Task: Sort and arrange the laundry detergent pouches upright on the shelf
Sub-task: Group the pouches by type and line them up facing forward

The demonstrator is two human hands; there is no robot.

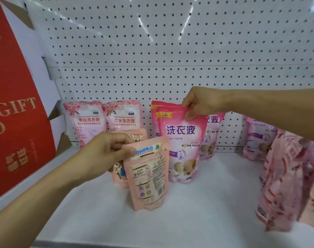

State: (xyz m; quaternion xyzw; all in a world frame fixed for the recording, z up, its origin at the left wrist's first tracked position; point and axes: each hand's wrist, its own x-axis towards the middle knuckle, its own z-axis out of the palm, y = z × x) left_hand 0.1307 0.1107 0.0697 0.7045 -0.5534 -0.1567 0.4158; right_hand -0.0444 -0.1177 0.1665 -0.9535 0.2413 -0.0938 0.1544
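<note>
Peach detergent pouch (149, 173) upright on shelf (197, 203), back side showing, top corner pinched by left hand (106, 151). Right hand (200, 102) pinches top edge of pink pouch (183, 145), upright just right of peach one. Red gift box (15, 108) far left of left hand.

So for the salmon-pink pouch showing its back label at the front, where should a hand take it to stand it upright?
By its flat sealed top edge, coming from above and the left. The salmon-pink pouch stands nearly upright on the shelf, its body bulging and soft, so the stiff top seam gives the firmest pinch. The left hand already pinches that top left corner; the dark-pink pouch crowds its right side.
</note>
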